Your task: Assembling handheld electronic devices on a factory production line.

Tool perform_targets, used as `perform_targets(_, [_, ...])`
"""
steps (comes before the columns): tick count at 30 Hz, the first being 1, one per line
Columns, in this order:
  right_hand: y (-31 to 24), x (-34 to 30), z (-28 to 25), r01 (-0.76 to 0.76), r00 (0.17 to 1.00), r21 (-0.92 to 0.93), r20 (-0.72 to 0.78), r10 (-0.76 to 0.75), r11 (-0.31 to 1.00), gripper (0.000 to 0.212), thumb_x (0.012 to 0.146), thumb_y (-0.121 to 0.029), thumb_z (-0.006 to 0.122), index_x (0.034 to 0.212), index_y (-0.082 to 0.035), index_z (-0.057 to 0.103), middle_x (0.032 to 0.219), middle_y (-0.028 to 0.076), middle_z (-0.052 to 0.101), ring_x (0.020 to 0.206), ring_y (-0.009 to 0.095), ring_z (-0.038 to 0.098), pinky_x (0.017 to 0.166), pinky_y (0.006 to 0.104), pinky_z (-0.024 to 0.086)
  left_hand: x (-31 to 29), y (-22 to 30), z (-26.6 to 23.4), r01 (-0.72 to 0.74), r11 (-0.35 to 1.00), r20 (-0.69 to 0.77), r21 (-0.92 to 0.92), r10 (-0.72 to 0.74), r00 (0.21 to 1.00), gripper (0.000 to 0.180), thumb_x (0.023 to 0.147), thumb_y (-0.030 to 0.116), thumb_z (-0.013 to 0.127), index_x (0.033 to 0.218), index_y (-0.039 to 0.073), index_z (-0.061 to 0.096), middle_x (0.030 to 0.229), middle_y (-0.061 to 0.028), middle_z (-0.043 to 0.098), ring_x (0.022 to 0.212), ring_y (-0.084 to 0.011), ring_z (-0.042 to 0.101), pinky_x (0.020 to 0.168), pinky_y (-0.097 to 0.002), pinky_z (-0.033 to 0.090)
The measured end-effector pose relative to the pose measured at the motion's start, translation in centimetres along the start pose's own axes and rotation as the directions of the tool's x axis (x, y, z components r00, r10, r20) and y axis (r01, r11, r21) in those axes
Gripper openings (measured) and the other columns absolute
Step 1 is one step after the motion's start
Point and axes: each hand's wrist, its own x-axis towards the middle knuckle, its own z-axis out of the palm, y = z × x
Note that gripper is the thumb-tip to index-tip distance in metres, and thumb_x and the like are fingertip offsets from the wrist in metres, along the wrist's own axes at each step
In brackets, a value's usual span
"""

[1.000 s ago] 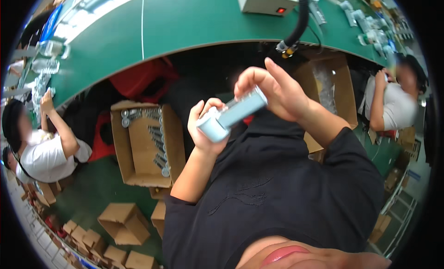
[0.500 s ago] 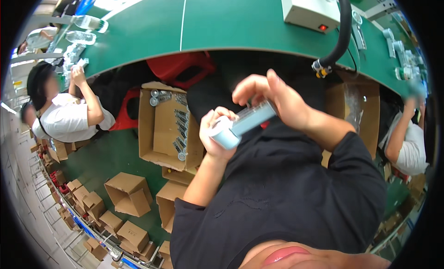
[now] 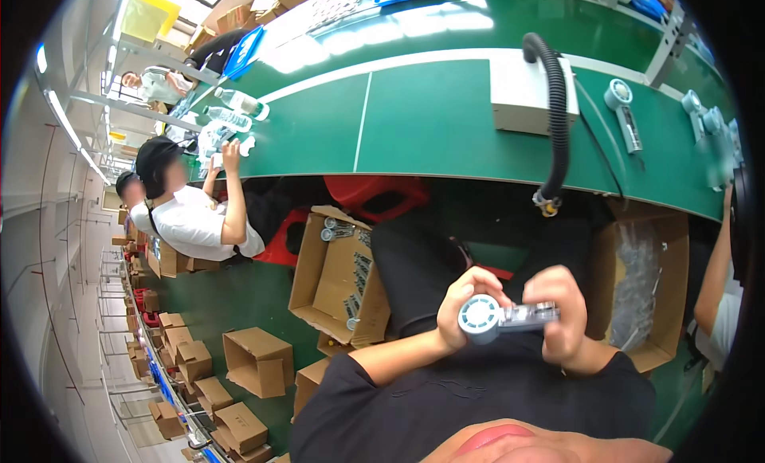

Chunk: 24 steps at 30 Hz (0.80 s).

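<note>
Close to my body I hold a small handheld fan (image 3: 480,318), with a round pale-blue grille head and a straight handle, part clear and part grey-blue. My left hand (image 3: 456,308) is closed around the head, its fingers behind and beside the grille. The handle (image 3: 526,315) points to the right. At the handle's far end is my right hand (image 3: 564,319), its fingers curved and smeared by motion. Whether it grips the handle or only touches it cannot be made out.
An open carton (image 3: 333,276) of similar fans stands at my left; another carton (image 3: 665,304) with clear plastic stands at my right. Above lies the green bench (image 3: 430,128) with a white box (image 3: 518,96), a black hose (image 3: 560,120) and another fan (image 3: 625,116). Co-workers sit on both sides.
The view has tilted up, showing more bench. The fan has turned so its grille faces me and its handle points right. My right hand has moved from above the handle to its end.
</note>
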Motion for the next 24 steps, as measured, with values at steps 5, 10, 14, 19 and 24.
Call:
perform_targets(5, [3.4,0.4,-8.8,-0.555,0.786,0.011,0.336,0.520,0.832,0.054,0.085,-0.023,0.085,0.129,0.001,0.066,0.114,0.010,0.071,0.109,0.019,0.068,0.093,0.0345,0.055,7.6,-0.3,3.6,0.431,0.902,-0.104,0.026,-0.427,0.898,0.037,0.109,0.038,0.047,0.125,0.007,0.060,0.114,-0.0178,0.073,0.105,-0.0256,0.071,0.092,-0.0394,0.057])
perform_targets(10, [4.7,-1.0,-14.7,-0.698,0.701,0.223,0.410,0.584,0.681,0.048,0.086,-0.012,0.085,0.129,0.001,0.067,0.113,0.007,0.074,0.097,0.013,0.069,0.083,0.0295,0.057,10.8,0.8,6.8,0.518,0.851,0.183,0.089,-0.525,0.831,0.049,0.112,0.051,0.042,0.140,0.013,0.054,0.139,-0.0161,0.064,0.125,-0.0286,0.065,0.098,-0.0452,0.057])
perform_targets(14, [3.4,-0.8,-17.1,-0.592,0.796,0.153,0.261,0.545,0.791,0.050,0.085,-0.013,0.085,0.129,0.001,0.067,0.113,0.009,0.074,0.101,0.014,0.070,0.088,0.0305,0.056,13.4,0.4,9.1,0.397,0.884,0.235,0.246,-0.451,0.861,0.067,0.097,0.052,0.073,0.143,0.011,0.046,0.132,-0.0151,0.063,0.123,-0.0317,0.066,0.102,-0.0518,0.059])
perform_targets(19, [3.0,-1.0,-18.1,-0.503,0.848,0.062,0.228,0.479,0.862,0.050,0.086,-0.016,0.085,0.129,0.002,0.068,0.116,0.009,0.074,0.108,0.017,0.070,0.095,0.0330,0.055,15.2,-1.3,8.1,0.450,0.872,0.298,0.190,-0.488,0.820,0.060,0.095,0.055,0.074,0.130,0.011,0.051,0.128,-0.0204,0.064,0.116,-0.0359,0.069,0.084,-0.0527,0.067])
perform_targets(24, [3.8,-1.1,-17.8,-0.703,0.711,0.285,0.285,0.643,0.651,0.057,0.089,-0.013,0.080,0.141,-0.003,0.060,0.116,0.010,0.072,0.089,0.010,0.069,0.068,0.0239,0.055,14.7,-3.0,6.8,0.469,0.878,0.150,0.099,-0.479,0.865,0.055,0.103,0.056,0.061,0.132,0.010,0.050,0.127,-0.0185,0.063,0.114,-0.0338,0.069,0.078,-0.0492,0.070])
